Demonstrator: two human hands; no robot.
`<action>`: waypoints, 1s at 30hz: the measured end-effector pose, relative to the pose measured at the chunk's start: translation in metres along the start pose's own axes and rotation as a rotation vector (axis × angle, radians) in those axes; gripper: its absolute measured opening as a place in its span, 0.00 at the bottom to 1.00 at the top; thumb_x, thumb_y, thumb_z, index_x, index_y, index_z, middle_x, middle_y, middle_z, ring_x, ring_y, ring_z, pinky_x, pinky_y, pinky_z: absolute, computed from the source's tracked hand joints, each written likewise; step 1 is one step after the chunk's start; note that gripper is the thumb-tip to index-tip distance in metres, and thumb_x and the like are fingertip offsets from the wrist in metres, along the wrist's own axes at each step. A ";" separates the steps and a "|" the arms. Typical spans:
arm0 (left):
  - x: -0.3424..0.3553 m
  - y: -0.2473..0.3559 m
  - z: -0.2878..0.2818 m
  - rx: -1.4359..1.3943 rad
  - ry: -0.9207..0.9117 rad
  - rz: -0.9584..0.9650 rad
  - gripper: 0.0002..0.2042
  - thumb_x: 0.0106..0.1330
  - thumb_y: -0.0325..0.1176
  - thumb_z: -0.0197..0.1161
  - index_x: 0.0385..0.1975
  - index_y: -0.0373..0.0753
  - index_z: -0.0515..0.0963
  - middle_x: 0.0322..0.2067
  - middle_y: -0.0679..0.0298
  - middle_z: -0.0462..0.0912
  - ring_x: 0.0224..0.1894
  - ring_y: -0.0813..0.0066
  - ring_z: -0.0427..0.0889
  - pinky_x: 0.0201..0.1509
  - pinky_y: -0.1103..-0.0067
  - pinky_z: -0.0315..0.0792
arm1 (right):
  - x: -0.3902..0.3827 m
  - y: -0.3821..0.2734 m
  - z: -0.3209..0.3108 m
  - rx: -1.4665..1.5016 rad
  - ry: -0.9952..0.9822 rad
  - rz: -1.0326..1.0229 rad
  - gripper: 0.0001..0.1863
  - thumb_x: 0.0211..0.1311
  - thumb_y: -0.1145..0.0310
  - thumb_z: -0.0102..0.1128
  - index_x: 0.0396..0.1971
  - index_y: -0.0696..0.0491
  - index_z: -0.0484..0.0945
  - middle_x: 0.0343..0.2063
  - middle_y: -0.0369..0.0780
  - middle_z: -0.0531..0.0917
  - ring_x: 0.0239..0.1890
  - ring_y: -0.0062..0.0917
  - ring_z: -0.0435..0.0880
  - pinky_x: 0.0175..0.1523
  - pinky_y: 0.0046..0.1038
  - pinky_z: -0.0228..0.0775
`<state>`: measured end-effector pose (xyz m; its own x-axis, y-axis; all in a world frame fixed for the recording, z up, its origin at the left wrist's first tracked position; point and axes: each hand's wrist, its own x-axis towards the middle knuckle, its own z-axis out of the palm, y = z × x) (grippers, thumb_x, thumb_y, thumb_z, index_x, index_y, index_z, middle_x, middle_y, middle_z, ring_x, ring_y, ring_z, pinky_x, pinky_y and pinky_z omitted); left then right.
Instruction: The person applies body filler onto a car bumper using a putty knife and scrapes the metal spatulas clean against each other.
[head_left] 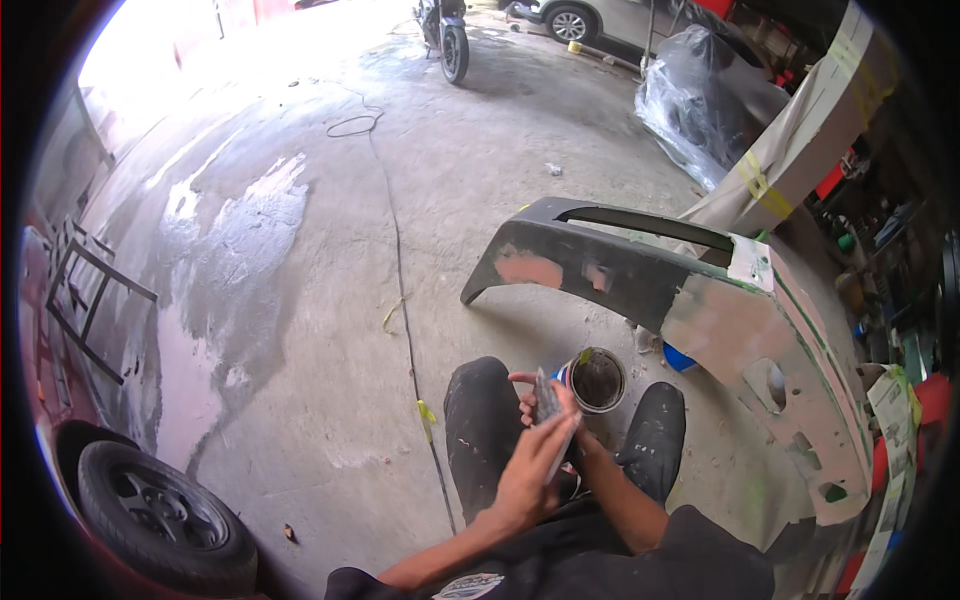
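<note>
In front of my body, between my knees, my two hands come together. My left hand (535,465) is closed on a thin, flat grey piece (546,398), its fingers lying along the edge. My right hand (568,405) is closed on it from the other side, with one finger sticking out to the left. Whether it is a single folded sheet or two pieces, I cannot tell. Just beyond my hands stands a round bucket (623,382) with dark contents. A car bumper (730,325), black with pinkish and grey patches, rests on the floor ahead and to the right.
A dark cable (392,230) runs along the concrete floor at left of my knee. A car wheel (165,510) is at lower left, near a metal stand (90,290). Plastic sheeting (690,100) and a taped post (790,150) stand at far right. A motorcycle (453,45) is at the back.
</note>
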<state>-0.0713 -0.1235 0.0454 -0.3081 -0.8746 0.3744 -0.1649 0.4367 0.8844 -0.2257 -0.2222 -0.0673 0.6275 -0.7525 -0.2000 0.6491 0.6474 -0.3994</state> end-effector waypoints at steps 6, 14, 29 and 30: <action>0.008 0.006 0.004 -0.066 -0.082 0.018 0.29 0.57 0.12 0.55 0.63 0.32 0.69 0.61 0.49 0.71 0.58 0.50 0.74 0.63 0.67 0.69 | -0.015 0.009 -0.019 0.122 0.036 -0.085 0.29 0.76 0.56 0.34 0.66 0.60 0.63 0.25 0.36 0.73 0.31 0.27 0.77 0.37 0.31 0.77; 0.044 -0.017 0.030 0.025 -0.043 -0.001 0.27 0.59 0.11 0.49 0.62 0.30 0.69 0.56 0.44 0.73 0.56 0.46 0.75 0.59 0.67 0.71 | -0.046 0.008 0.031 -0.751 0.473 -0.500 0.27 0.76 0.51 0.36 0.57 0.54 0.77 0.24 0.26 0.73 0.29 0.11 0.74 0.38 0.16 0.72; 0.016 0.002 0.070 0.228 0.046 -0.015 0.22 0.66 0.15 0.49 0.61 0.29 0.70 0.57 0.44 0.74 0.62 0.47 0.74 0.65 0.66 0.68 | -0.046 -0.003 -0.002 -0.364 0.255 -0.185 0.28 0.75 0.56 0.29 0.62 0.56 0.71 0.19 0.26 0.69 0.19 0.10 0.66 0.25 0.16 0.62; 0.013 0.006 0.071 0.234 0.065 -0.004 0.22 0.66 0.16 0.49 0.61 0.29 0.70 0.56 0.44 0.74 0.62 0.46 0.74 0.65 0.65 0.68 | -0.044 -0.006 0.001 -0.318 0.237 -0.166 0.28 0.75 0.57 0.29 0.61 0.56 0.72 0.19 0.25 0.68 0.20 0.10 0.67 0.26 0.15 0.62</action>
<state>-0.1431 -0.1171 0.0355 -0.2472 -0.8850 0.3945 -0.3808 0.4631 0.8003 -0.2573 -0.1927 -0.0554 0.3854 -0.8745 -0.2944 0.5448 0.4732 -0.6923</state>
